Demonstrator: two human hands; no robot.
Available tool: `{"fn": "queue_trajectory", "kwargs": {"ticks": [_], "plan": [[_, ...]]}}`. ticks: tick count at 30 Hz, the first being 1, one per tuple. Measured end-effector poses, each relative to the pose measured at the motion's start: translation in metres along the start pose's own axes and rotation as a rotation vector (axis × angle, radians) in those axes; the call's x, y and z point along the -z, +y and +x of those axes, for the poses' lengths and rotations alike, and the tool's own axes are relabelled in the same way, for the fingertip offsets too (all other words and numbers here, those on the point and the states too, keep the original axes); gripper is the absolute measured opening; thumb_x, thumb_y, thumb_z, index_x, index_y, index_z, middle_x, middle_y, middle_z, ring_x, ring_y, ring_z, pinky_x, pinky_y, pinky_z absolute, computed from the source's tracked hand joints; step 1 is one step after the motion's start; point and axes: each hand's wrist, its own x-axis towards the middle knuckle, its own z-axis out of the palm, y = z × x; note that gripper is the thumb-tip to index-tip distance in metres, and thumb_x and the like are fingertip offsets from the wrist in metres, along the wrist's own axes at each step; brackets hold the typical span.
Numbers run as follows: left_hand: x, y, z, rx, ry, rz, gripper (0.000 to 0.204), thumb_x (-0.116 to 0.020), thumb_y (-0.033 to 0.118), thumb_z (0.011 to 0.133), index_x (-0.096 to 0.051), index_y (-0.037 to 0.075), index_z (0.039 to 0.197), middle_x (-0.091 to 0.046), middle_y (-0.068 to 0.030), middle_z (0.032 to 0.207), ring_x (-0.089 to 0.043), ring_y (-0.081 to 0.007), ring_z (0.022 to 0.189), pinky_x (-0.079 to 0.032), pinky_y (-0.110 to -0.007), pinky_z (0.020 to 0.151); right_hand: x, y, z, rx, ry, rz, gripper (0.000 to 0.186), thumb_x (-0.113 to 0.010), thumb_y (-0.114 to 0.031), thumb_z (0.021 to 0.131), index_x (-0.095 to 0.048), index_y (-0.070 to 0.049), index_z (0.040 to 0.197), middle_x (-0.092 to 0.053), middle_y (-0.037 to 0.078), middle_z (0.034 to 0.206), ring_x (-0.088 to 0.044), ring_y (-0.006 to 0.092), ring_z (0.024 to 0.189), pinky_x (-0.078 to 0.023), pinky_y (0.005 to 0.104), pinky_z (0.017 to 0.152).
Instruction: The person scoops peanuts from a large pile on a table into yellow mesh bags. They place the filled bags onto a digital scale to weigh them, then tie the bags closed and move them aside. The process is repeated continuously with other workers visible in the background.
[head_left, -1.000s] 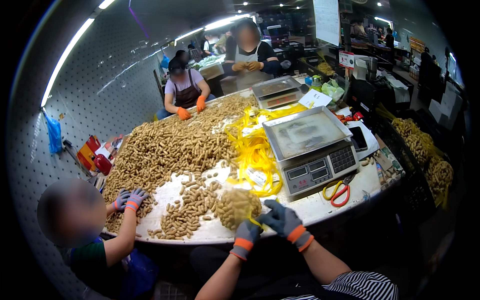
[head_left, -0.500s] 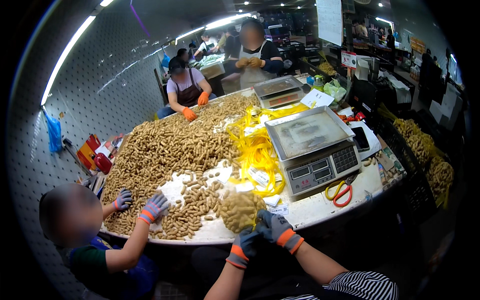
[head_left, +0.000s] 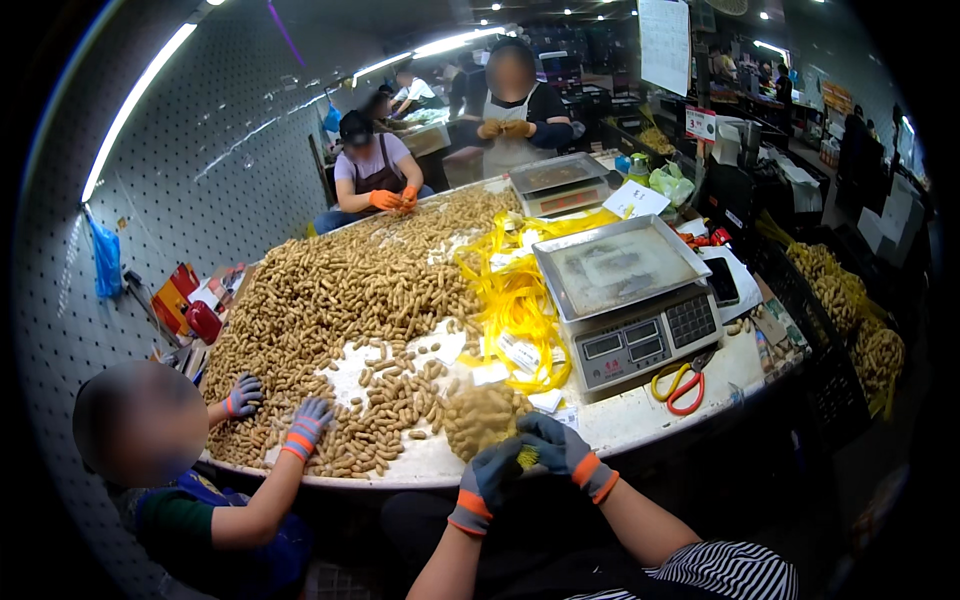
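A yellow mesh bag (head_left: 478, 418) full of peanuts rests at the table's near edge, just beyond my hands. My left hand (head_left: 488, 478), in a dark grey glove with an orange cuff, is closed around the bag's gathered top. From the right, my right hand (head_left: 558, 446), gloved alike, grips the same top with bent fingers. A bit of bunched yellow netting shows between the two gloves. The fingertips partly hide one another. Loose peanuts (head_left: 350, 280) are heaped over the table to the left.
A digital scale (head_left: 640, 300) stands right of a pile of yellow mesh bags (head_left: 510, 300). Red-and-yellow scissors (head_left: 682, 386) lie before it, a phone (head_left: 721, 281) beside it. A co-worker's gloved hand (head_left: 308, 427) is on the peanuts at left. Other workers stand or sit across the table.
My hands have moved slightly apart, uncovering yellow netting between them. The co-worker at left shifted a hand over the peanuts. The seated co-worker across brought both orange-gloved hands together.
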Motion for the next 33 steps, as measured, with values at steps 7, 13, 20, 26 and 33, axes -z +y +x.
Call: {"fn": "queue_trajectory", "kwargs": {"ticks": [7, 13, 20, 26, 33], "plan": [[-0.003, 0.015, -0.005, -0.121, 0.111, 0.256, 0.033, -0.052, 0.032, 0.088, -0.063, 0.002, 0.095, -0.057, -0.0002, 0.073, -0.051, -0.008, 0.067, -0.042, -0.022, 0.06, -0.013, -0.048, -0.009, 0.005, -0.172, -0.832, 0.047, -0.06, -0.032, 0.08, -0.049, -0.009, 0.119, -0.063, 0.013, 0.097, -0.061, 0.0281, 0.086, -0.047, 0.0363, 0.075], [0.005, 0.01, -0.002, -0.206, 0.302, 0.647, 0.025, -0.059, 0.024, 0.085, -0.063, 0.0, 0.081, -0.057, -0.0022, 0.064, -0.05, -0.0076, 0.06, -0.041, -0.022, 0.055, 0.004, -0.059, 0.007, 0.029, -0.038, -0.712, 0.037, -0.049, -0.044, 0.085, -0.061, -0.008, 0.085, -0.062, 0.014, 0.08, -0.06, 0.0326, 0.08, -0.046, 0.041, 0.07], [-0.025, 0.025, -0.014, -0.812, 0.544, 1.207, 0.024, -0.067, 0.024, 0.071, -0.054, 0.006, 0.081, -0.058, -0.0099, 0.075, -0.057, -0.025, 0.071, -0.043, -0.036, 0.067, 0.006, -0.044, 0.017, -0.195, -0.171, -0.481, 0.041, -0.051, -0.046, 0.085, -0.063, -0.007, 0.083, -0.063, 0.008, 0.071, -0.06, 0.0207, 0.066, -0.048, 0.0333, 0.062], [0.003, -0.011, 0.025, -0.724, 0.367, 1.454, 0.028, -0.058, 0.032, 0.071, -0.056, 0.008, 0.086, -0.056, -0.0121, 0.082, -0.053, -0.0319, 0.078, -0.038, -0.041, 0.069, -0.006, -0.092, 0.001, -0.169, -0.174, -0.304, 0.042, -0.048, -0.047, 0.084, -0.062, -0.007, 0.08, -0.061, 0.004, 0.066, -0.056, 0.0126, 0.061, -0.044, 0.027, 0.057], [-0.014, -0.023, 0.028, -0.777, 0.422, 0.481, 0.032, -0.058, 0.031, 0.078, -0.055, 0.0, 0.087, -0.057, -0.0132, 0.081, -0.055, -0.0241, 0.078, -0.041, -0.035, 0.068, -0.037, -0.08, -0.011, 0.057, -0.176, -0.207, 0.036, -0.055, -0.04, 0.082, -0.062, -0.006, 0.073, -0.057, 0.003, 0.062, -0.052, 0.0116, 0.061, -0.042, 0.0282, 0.06]]}}
